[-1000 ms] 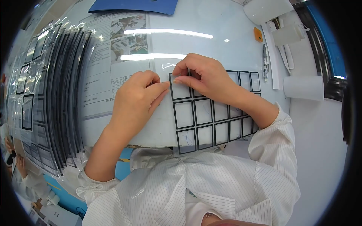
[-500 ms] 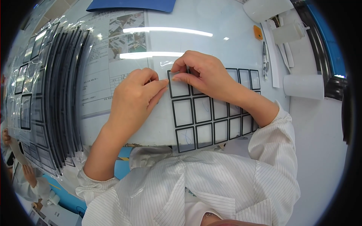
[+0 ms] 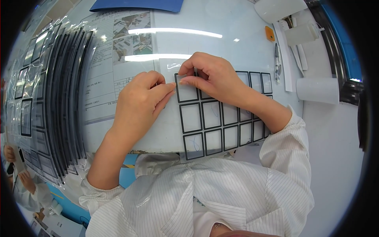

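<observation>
A clear sheet with rows of black square frames (image 3: pixel 191 117) lies on the table before me, its near edge reaching past the table edge. My left hand (image 3: pixel 143 94) is at the sheet's far left corner, thumb and forefinger pinched together; whatever lies between the tips is too small to make out. Over the same corner, my right hand (image 3: pixel 213 75) bends its fingers above the corner frame. A small gap shows between its thumb and forefinger tips. My right hand and forearm cover part of the far rows. Faint blue pen marks show in some of the frames.
Left of me stands a thick stack of similar framed sheets (image 3: pixel 65 102) in clear plastic. Printed papers (image 3: pixel 100 87) lie beside it, a blue folder (image 3: pixel 138 4) beyond. To the right are a pen (image 3: pixel 277 63), an orange object (image 3: pixel 269 34) and white cylinders (image 3: pixel 318 90). Another person's hands (image 3: pixel 27 181) show lower left.
My hands hold nearly the same pose, and the framed sheet stays in place. At the far lower left, the other person's hands have shifted slightly.
</observation>
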A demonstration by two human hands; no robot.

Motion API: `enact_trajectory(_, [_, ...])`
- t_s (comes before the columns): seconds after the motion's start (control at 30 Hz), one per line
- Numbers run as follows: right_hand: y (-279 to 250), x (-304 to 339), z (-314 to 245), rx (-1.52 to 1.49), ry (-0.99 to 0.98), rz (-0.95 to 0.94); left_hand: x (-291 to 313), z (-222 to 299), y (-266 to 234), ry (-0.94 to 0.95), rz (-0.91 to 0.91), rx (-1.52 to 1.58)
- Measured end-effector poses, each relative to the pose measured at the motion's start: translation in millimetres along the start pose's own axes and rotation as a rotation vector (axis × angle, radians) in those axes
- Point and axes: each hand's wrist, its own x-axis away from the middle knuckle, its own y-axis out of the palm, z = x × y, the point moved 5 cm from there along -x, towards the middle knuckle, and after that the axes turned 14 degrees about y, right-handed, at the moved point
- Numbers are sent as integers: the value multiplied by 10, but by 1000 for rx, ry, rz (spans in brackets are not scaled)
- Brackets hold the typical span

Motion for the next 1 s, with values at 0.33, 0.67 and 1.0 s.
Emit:
enact_trajectory(0.33, [18,6,-16,17,-21,17,-2,7,-5,13,9,-3])
enact_trajectory(0.67, [11,-10,-19,47,-63,4,-1,4,-1,9,4,4])
enact_trajectory(1.0, [-1,9,-4,61,-60,30,-1,1,-5,12,3,3])
